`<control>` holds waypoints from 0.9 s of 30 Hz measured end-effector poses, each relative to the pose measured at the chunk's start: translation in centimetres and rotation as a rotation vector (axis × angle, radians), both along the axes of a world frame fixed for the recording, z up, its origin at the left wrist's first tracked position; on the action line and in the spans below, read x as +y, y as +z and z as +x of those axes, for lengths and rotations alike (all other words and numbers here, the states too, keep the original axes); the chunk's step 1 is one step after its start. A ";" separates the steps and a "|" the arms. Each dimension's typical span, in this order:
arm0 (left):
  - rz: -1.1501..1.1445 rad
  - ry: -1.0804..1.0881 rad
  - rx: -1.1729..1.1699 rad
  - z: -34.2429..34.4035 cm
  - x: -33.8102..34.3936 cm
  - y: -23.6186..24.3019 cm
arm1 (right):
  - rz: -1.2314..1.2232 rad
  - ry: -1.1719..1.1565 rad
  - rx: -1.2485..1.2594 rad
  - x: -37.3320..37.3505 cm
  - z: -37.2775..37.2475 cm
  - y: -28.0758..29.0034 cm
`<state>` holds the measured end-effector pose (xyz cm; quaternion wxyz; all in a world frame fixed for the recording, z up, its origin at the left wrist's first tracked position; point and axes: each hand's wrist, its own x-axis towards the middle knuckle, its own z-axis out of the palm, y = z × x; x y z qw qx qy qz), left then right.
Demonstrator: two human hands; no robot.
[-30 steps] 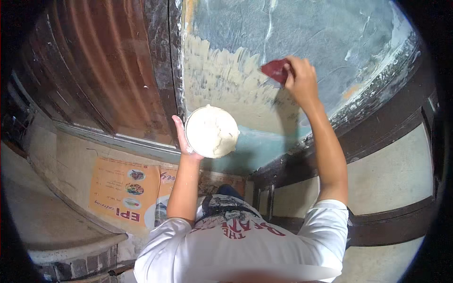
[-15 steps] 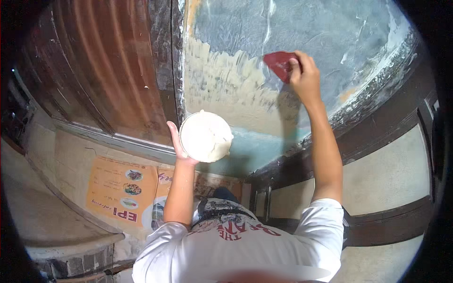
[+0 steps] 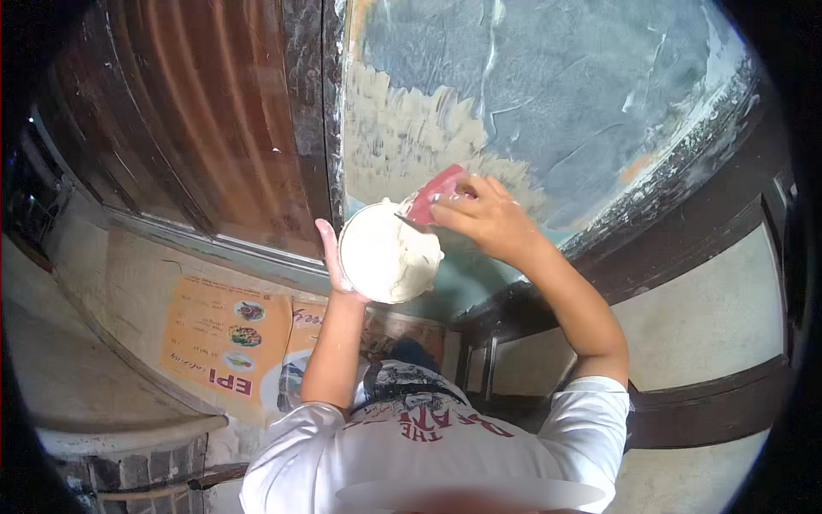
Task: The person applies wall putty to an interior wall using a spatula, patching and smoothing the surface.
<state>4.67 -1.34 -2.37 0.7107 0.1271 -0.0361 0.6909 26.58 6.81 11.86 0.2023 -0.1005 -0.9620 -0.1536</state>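
My left hand (image 3: pixel 332 257) holds up a round white plate (image 3: pixel 387 254) heaped with pale putty, close to the wall. My right hand (image 3: pixel 484 216) grips a red scraper (image 3: pixel 432 194) whose lower edge rests on the putty at the plate's upper right rim. Behind both hands is a blue-grey wall panel (image 3: pixel 565 94) with a cream patch of fresh putty (image 3: pixel 402 141) spread across its lower left part.
A dark brown corrugated shutter (image 3: pixel 197 120) stands left of a dark vertical post (image 3: pixel 310 111). A dark wooden frame (image 3: pixel 685 188) borders the panel at right and below. An orange poster (image 3: pixel 227 338) hangs low on the left wall.
My right hand came down from the upper wall with the scraper to the plate. The plate in my left hand shifted slightly right and nearer.
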 end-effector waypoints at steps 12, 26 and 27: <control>0.010 -0.014 0.049 1.1 -0.2 0.7 | 0.207 0.104 -0.014 -1.6 -0.1 -0.2; 0.083 -0.077 0.029 4.2 1.8 0.5 | 0.160 -0.064 0.099 -1.7 4.2 -0.4; 0.093 -0.073 0.029 4.7 2.1 0.4 | 0.133 -0.063 0.111 -1.6 4.8 -0.3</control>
